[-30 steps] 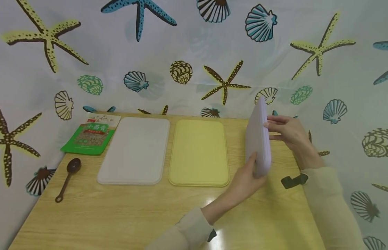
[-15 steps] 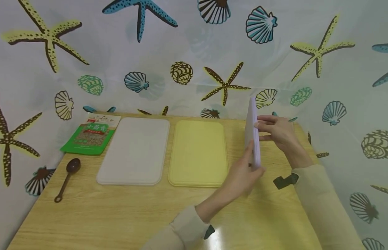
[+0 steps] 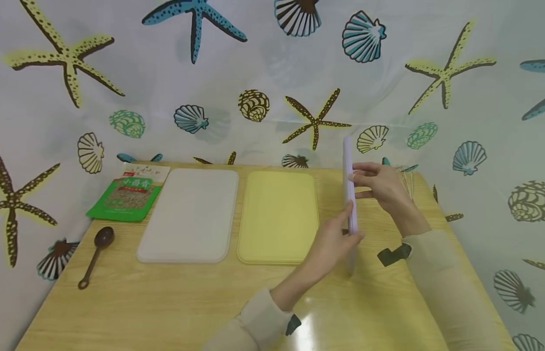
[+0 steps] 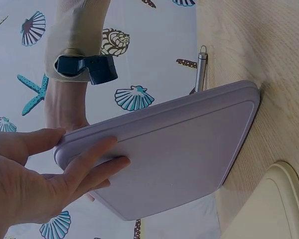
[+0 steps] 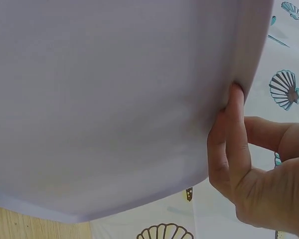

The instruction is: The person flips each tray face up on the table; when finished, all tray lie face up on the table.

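Note:
A pale purple tray (image 3: 348, 190) stands on edge over the right part of the table, seen almost edge-on from the head. My left hand (image 3: 327, 243) grips its near end, with the thumb on the rim and the fingers on the flat face, as the left wrist view shows. Further along the same tray, my right hand (image 3: 384, 187) holds the rim, its fingertips reaching into the hollow side (image 5: 104, 99). In the left wrist view one corner of the tray is at or near the tabletop; contact cannot be told.
A white tray (image 3: 189, 214) and a yellow tray (image 3: 278, 217) lie flat side by side. To their left are a green seed packet (image 3: 128, 197) and a brown spoon (image 3: 98, 253). A metal handle with a loop (image 4: 201, 69) lies beyond the purple tray.
The purple tray has moved left and turned more edge-on to the head view. Both hands have moved left with it, keeping their hold. The other trays, packet and spoon stay put.

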Tool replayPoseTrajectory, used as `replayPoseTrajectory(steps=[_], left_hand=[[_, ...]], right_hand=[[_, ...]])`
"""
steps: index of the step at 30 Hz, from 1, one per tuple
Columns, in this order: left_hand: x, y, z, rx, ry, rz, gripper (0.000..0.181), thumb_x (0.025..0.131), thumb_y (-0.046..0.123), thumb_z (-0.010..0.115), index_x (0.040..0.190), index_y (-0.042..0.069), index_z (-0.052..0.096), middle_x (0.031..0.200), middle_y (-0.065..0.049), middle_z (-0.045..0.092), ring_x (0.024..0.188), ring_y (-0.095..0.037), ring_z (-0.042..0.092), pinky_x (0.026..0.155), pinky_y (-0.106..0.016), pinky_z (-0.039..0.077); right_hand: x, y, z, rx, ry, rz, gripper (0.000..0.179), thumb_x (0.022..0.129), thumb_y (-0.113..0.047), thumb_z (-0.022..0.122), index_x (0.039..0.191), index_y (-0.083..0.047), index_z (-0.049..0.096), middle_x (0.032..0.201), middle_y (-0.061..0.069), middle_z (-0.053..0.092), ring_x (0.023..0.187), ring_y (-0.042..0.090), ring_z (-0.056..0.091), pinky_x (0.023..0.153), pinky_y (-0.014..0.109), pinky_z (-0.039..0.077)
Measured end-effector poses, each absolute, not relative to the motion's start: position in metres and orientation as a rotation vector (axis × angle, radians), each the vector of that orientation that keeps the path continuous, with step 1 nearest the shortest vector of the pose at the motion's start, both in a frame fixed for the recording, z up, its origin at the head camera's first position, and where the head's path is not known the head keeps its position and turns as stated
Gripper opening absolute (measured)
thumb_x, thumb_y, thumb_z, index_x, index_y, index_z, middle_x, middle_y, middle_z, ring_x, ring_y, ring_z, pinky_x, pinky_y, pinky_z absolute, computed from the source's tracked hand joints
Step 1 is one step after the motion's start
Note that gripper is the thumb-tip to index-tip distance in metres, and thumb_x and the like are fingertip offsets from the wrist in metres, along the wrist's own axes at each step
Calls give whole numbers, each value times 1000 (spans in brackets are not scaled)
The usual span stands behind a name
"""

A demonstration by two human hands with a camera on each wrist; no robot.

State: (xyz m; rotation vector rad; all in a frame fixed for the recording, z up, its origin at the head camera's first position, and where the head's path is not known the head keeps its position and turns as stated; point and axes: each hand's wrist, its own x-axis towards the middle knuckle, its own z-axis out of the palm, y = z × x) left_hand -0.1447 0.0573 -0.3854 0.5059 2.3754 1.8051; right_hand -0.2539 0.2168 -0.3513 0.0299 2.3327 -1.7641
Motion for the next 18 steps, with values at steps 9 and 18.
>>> replayPoseTrajectory(steps=[9,18], left_hand=[[-144,56,-384,513,2486,1750,65,91,6,65,147,-3,33,132,-23,55,109,-33,63,78,-24,57],[-140,43,-396,421,2403,1893,66,90,3,65,146,-4,32,135,-26,51,106,-37,63,77,-29,58]], right_hand=[[-257,216,-353,-30,2354,-1704,49,96,-23,60,138,-1,48,125,18,54,103,26,60,80,34,58],[-241,258,-416,62,2341,-1614,58,101,-34,51,143,5,39,132,27,53,119,38,55,89,34,55]])
